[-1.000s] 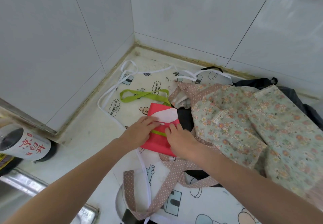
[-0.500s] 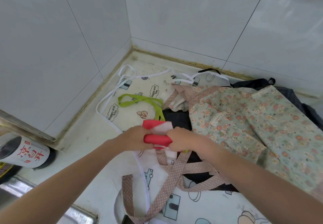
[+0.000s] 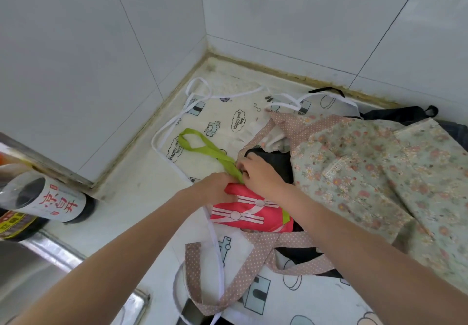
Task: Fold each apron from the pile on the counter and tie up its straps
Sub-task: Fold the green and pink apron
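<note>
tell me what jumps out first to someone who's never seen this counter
The bright red folded apron at the centre draws the eye, with both hands at its far edge: the left hand and right hand meet on its lime-green strap, which loops away toward the corner. To the right sprawls a floral apron over the pile, and at the far left lies a dark bottle with red characters on its label.

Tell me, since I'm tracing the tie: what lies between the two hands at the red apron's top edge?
In the head view, the green strap runs between the left hand and right hand, both holding it above the folded red apron.
</note>
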Demonstrator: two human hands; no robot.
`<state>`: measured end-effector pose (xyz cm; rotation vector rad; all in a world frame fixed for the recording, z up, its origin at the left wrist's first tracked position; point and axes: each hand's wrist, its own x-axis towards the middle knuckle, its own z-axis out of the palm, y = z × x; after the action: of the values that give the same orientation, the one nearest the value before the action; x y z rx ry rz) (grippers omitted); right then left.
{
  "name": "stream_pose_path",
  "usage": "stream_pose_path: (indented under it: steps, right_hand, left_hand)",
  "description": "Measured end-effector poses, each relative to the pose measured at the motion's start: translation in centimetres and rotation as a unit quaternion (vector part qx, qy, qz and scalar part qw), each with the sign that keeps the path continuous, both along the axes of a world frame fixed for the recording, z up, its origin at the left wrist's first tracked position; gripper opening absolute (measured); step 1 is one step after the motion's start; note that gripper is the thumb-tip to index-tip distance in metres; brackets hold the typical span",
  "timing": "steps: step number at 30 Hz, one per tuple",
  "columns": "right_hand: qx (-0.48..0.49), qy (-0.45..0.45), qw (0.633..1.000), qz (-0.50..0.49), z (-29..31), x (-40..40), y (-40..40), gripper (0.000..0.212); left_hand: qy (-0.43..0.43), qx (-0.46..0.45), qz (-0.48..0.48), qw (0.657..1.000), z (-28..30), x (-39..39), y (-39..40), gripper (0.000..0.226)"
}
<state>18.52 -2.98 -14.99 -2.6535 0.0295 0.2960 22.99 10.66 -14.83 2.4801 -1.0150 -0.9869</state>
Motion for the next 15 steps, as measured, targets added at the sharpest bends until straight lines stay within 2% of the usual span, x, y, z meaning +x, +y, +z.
stream_pose_path:
  steps: [3, 7, 9, 12, 14, 15]
  right_hand:
    - [-0.085, 0.022, 0.996, -0.011, -1.3, 1.3, 1.4, 0.027]
    - [-0.137, 0.078, 0.986, -0.052, -1.5, 2.9, 1.6, 0.052]
    - [-0.123, 0.099, 0.986, -0.062, -1.4, 3.2, 1.7, 0.063]
    - [-0.116, 0.110, 0.984, -0.074, -1.5, 2.7, 2.0, 0.068]
    - [-0.067, 0.115, 0.985, -0.107, -1.1, 2.5, 1.9, 0.060]
    - [-0.007, 0.110, 0.985, -0.136, -0.6, 2.6, 1.8, 0.045]
  left_hand:
    - [0.008, 0.008, 0.031, 0.999, -0.4, -0.1, 0.1, 0.042]
    - [0.027, 0.003, 0.080, 0.996, -0.7, -0.1, 0.6, 0.050]
    - [0.028, 0.014, 0.079, 0.996, -0.8, -0.3, 0.8, 0.050]
    - [0.029, 0.029, 0.063, 0.997, -0.5, -0.5, 0.5, 0.047]
    - [0.023, 0.046, 0.042, 0.998, -0.1, -0.3, 0.2, 0.049]
    - [0.020, 0.060, 0.027, 0.998, 0.1, -0.3, 0.1, 0.050]
